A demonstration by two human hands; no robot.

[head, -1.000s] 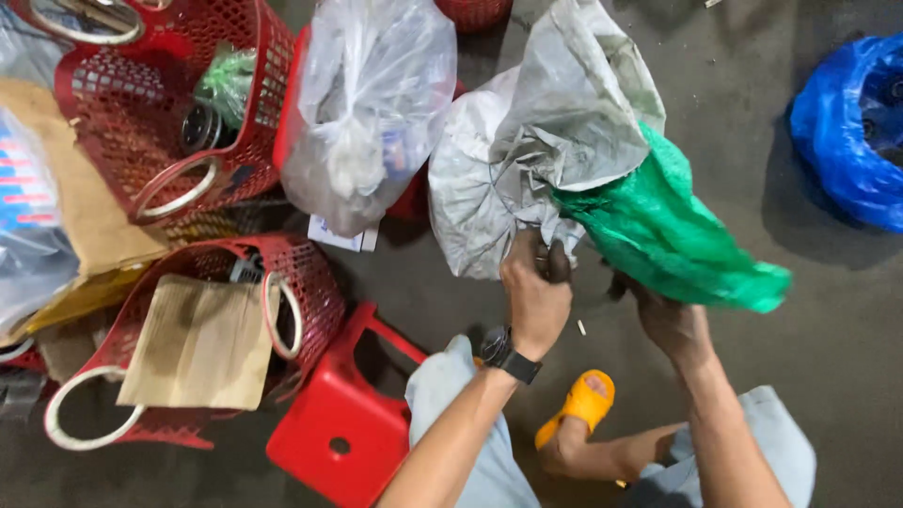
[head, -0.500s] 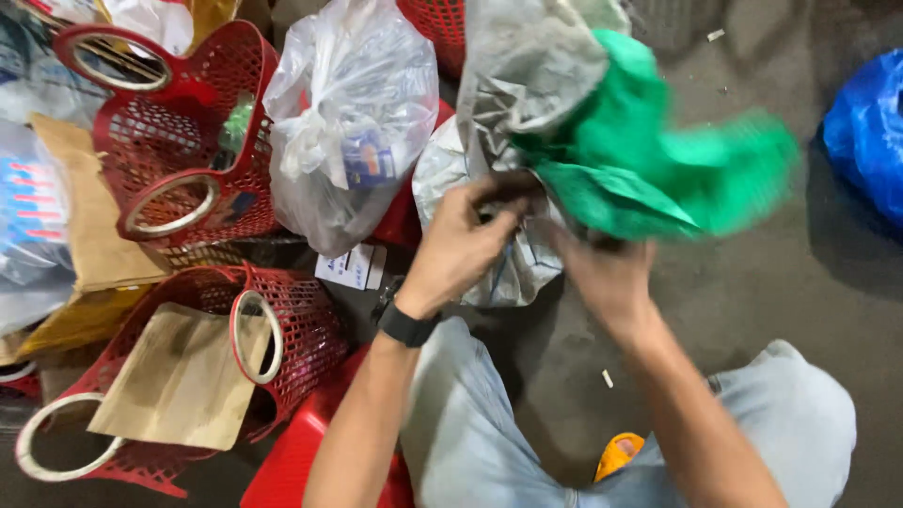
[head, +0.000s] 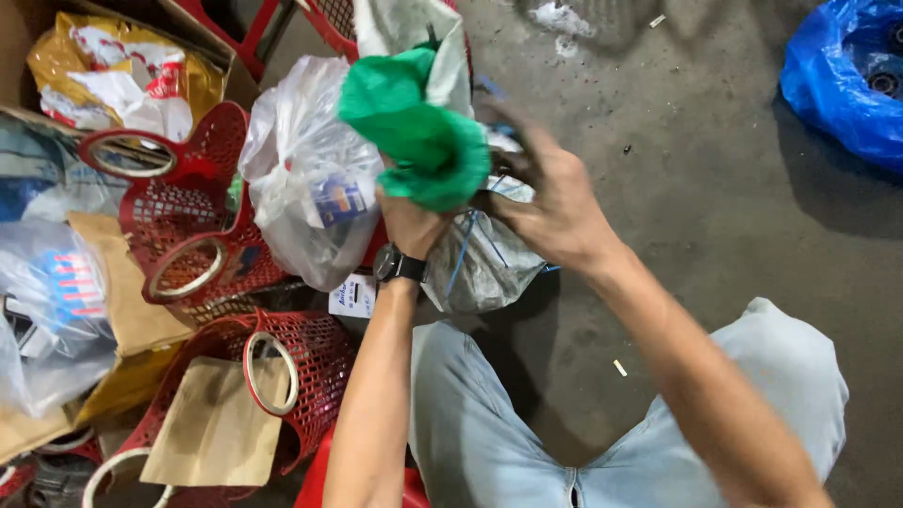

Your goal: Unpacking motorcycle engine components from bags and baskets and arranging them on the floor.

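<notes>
The floor (head: 715,216) was bare grey concrete, stained and littered with small scraps, with a blue plastic bag (head: 847,75) at the far right. Red mesh baskets (head: 198,235) holding brown paper bags (head: 221,428) crowded the left side, beside a clear plastic bag (head: 301,179) stuffed with goods. The person sat with pale-trousered knees near the camera. The left hand (head: 409,221) had its grip closed around a crumpled green plastic bag (head: 419,141), held up at centre, far from the body. The bag was bunched, its long axis running roughly from far left to near right. The right hand (head: 555,202) pinched a grey plastic bag (head: 480,268) just beside the green one; that bag hung downward.
</notes>
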